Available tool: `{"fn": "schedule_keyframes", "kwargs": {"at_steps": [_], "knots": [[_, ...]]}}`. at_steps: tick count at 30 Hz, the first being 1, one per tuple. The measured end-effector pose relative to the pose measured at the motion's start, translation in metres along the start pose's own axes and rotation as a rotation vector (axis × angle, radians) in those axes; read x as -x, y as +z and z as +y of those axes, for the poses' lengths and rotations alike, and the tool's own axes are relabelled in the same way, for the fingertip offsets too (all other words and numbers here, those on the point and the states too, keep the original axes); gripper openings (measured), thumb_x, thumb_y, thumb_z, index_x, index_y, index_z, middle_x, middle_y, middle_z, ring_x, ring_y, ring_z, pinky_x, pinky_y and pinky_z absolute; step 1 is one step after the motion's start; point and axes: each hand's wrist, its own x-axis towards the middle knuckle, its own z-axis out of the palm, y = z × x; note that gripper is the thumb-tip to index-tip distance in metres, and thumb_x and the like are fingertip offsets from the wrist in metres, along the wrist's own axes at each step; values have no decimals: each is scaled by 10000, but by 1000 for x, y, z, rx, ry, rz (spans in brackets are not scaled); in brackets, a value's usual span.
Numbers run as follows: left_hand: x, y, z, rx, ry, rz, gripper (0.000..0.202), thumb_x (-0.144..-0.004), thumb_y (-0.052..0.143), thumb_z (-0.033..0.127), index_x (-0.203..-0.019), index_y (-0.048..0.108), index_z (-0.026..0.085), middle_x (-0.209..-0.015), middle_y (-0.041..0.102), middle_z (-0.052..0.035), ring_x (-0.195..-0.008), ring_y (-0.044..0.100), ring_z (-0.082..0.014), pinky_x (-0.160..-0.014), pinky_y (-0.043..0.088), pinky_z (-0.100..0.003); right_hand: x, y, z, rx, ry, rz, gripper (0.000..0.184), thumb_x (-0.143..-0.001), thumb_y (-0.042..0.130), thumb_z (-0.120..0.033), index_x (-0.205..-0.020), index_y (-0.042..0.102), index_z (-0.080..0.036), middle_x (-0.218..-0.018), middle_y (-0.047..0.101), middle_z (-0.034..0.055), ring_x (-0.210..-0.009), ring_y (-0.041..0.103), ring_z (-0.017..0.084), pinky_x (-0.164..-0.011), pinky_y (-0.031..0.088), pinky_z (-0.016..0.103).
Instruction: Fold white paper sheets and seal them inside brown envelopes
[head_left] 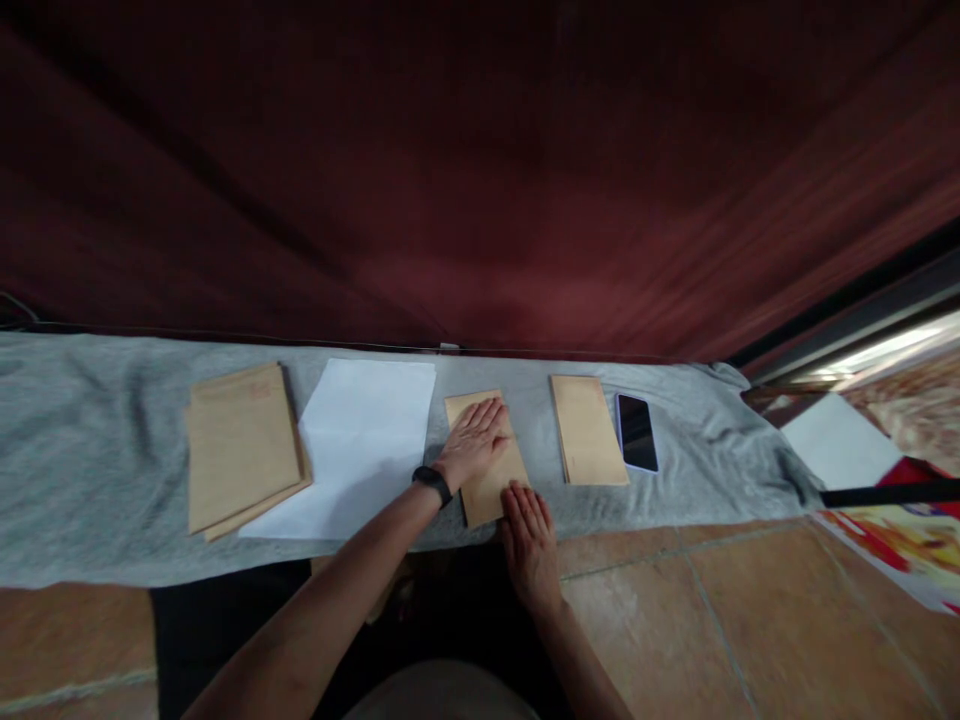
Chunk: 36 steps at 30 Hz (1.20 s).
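Note:
A brown paper envelope (484, 497) lies tilted on the grey cloth in front of me. My left hand (478, 436), with a black band on the wrist, rests flat on its upper part, fingers stretched out. At the envelope's lower right corner lies my right hand (529, 540), fingers extended, their tips touching the edge. To the left is a sheaf of white paper (367, 430), and beyond it a stack of larger brown envelopes (241, 445). A smaller stack of brown envelopes (590, 430) sits to the right.
The grey cloth (90, 450) covers a long narrow surface. A phone (637, 432) with a dark screen lies right of the small stack. A dark red curtain (480, 200) hangs behind. At far right are a white sheet (840, 440) and a colourful printed item (900, 550) above the tiled floor (660, 610).

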Motion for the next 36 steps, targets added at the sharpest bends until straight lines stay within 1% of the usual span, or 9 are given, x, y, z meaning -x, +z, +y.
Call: {"fn": "schedule_keyframes", "kwargs": {"at_steps": [5, 10, 12, 16, 19, 23, 26, 31, 36], "knots": [[-15, 2, -12, -30, -50, 8, 609, -1023, 314, 446, -1536, 327, 118, -1623, 292, -99, -1511, 228, -222, -1245, 157, -411, -1, -5, 0, -66, 9, 10, 552, -1024, 373, -202, -1567, 280, -240, -1553, 432, 78, -1436, 397, 252, -1174, 353, 523], [-14, 3, -12, -52, -62, 41, 605, -1024, 304, 452, -1538, 332, 135, -1606, 335, -92, -1510, 231, -238, -1244, 141, -441, 1, -7, 1, -160, 80, 50, 519, -1038, 315, -200, -1554, 307, -261, -1565, 411, 76, -1452, 364, 262, -1168, 335, 579], [-8, 3, -9, -59, -40, 49, 593, -1023, 314, 455, -1534, 347, 156, -1608, 334, -82, -1510, 230, -249, -1243, 132, -464, 2, -6, 0, -191, 121, 90, 495, -1043, 315, -219, -1535, 347, -262, -1549, 430, 86, -1441, 374, 272, -1158, 331, 602], [13, 3, 3, -63, 60, 52, 560, -1027, 326, 440, -1532, 352, 200, -1615, 324, -56, -1508, 235, -238, -1242, 124, -479, 0, -6, 1, -265, 185, 175, 425, -1040, 360, -237, -1448, 478, -263, -1451, 529, 99, -1364, 460, 263, -1120, 386, 554], [28, 2, 15, -57, 118, 41, 549, -1036, 315, 434, -1530, 353, 199, -1614, 327, -48, -1504, 243, -230, -1240, 133, -478, -3, -8, 5, -287, 216, 236, 369, -1031, 398, -238, -1366, 552, -258, -1347, 598, 104, -1274, 526, 257, -1072, 418, 521], [45, -3, 30, -43, 171, 15, 525, -1048, 298, 408, -1521, 368, 192, -1605, 349, -32, -1499, 251, -216, -1237, 150, -462, -7, -11, 12, -297, 260, 269, 299, -1015, 436, -229, -1255, 614, -246, -1218, 655, 91, -1155, 581, 242, -990, 449, 471], [56, -7, 39, -25, 234, -1, 512, -1048, 314, 400, -1519, 372, 210, -1600, 363, -24, -1497, 256, -206, -1236, 160, -448, -7, -12, 15, -293, 269, 274, 274, -1003, 452, -225, -1209, 632, -241, -1180, 665, 85, -1123, 587, 239, -970, 445, 460], [78, -11, 53, 3, 305, -10, 510, -1051, 315, 416, -1527, 352, 238, -1593, 377, -14, -1494, 267, -193, -1239, 152, -434, -6, -11, 18, -311, 262, 265, 290, -992, 440, -208, -1206, 632, -243, -1185, 663, 82, -1120, 590, 235, -975, 441, 458], [98, -17, 61, 26, 347, -6, 579, -1040, 345, 468, -1545, 303, 189, -1612, 334, -49, -1499, 259, -200, -1243, 165, -421, -4, -13, 20, -328, 254, 242, 305, -987, 441, -218, -1225, 628, -247, -1196, 667, 75, -1140, 584, 232, -988, 441, 456]]}}
